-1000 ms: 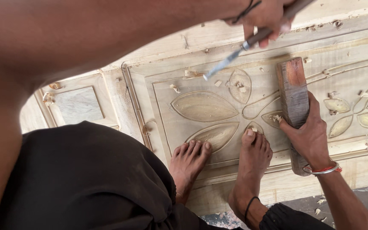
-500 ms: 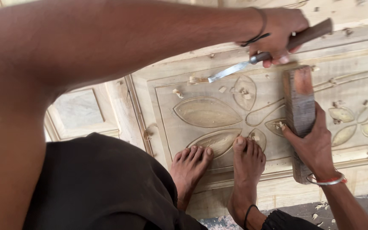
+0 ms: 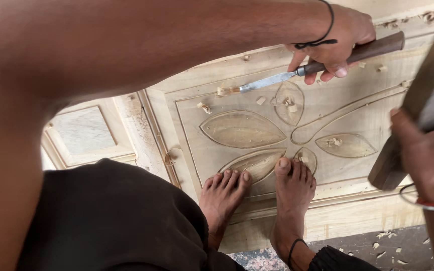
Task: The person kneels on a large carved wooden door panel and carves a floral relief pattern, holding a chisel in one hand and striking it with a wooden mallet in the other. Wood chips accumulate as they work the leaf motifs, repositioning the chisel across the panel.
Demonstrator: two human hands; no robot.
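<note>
A chisel (image 3: 322,64) is held tight by the left hand (image 3: 345,37), its blade tip on the carved wood panel (image 3: 327,108). At the right, a wooden mallet (image 3: 418,103) is gripped by the right hand (image 3: 428,155).

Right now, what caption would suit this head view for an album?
Left hand holds a chisel to a carved panel; right hand lifts a wooden block; bare feet on the panel.

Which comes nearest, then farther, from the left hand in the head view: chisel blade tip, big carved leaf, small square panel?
From the left hand:
1. Chisel blade tip, just left of it.
2. Big carved leaf, lower centre.
3. Small square panel, far left.
</note>
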